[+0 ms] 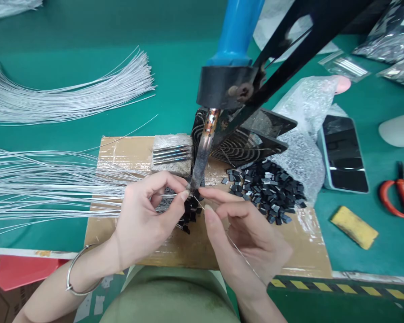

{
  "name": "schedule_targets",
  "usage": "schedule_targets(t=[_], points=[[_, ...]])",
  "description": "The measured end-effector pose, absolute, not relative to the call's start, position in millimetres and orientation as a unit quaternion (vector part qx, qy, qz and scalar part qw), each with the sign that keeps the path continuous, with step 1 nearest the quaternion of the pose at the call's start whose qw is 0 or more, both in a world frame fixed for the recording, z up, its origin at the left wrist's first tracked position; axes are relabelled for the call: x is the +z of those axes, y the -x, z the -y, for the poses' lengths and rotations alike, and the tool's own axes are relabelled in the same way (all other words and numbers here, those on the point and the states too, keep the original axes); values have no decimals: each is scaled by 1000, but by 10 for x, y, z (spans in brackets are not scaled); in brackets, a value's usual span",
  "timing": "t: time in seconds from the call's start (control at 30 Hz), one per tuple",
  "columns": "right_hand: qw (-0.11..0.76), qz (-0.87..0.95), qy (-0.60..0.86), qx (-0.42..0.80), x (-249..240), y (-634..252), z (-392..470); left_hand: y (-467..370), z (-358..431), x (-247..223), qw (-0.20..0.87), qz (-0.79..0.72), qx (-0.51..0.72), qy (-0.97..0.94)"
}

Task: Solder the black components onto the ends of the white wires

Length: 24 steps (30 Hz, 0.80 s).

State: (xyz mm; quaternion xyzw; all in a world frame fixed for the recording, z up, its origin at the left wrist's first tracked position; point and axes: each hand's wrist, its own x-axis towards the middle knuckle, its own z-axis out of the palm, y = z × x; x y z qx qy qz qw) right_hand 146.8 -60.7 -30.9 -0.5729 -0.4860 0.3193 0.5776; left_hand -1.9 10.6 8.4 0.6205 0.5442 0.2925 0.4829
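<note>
My left hand [151,215] pinches the end of a thin white wire [168,195] just below the tip of a soldering iron [202,157]. The iron has a blue handle [237,31] and hangs from a black metal arm. Close by on the right, my right hand [245,233] holds a thin solder wire [240,253] between thumb and fingers, its end at the iron's tip. Small black parts [190,213] on wire ends lie under my fingertips. Many white wires [54,188] run off to the left.
Loose black pieces [272,190] are heaped on the cardboard [303,251]. Behind stand a black fan [235,143] and a block [171,168]. A phone [345,152], yellow sponge [354,227] and red-handled pliers [399,197] lie right; another wire bundle [87,98] lies back left.
</note>
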Motion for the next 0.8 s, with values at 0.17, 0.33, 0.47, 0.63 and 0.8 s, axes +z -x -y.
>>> schedule_targets(t=[0.17, 0.33, 0.47, 0.63, 0.8], points=[[578, 488, 576, 312, -282, -1466, 589, 19, -107, 81, 480, -548, 290, -620], [563, 516, 584, 276, -306, -1456, 585, -4, -104, 79, 487, -551, 290, -612], [548, 536, 593, 248, -325, -1443, 598, -3, -91, 90, 491, -547, 291, -613], [559, 542, 590, 212, -342, -1414, 602, 9, -79, 101, 488, -546, 288, -617], [558, 547, 594, 192, -343, -1403, 587, 19, -82, 92, 485, -547, 289, -618]])
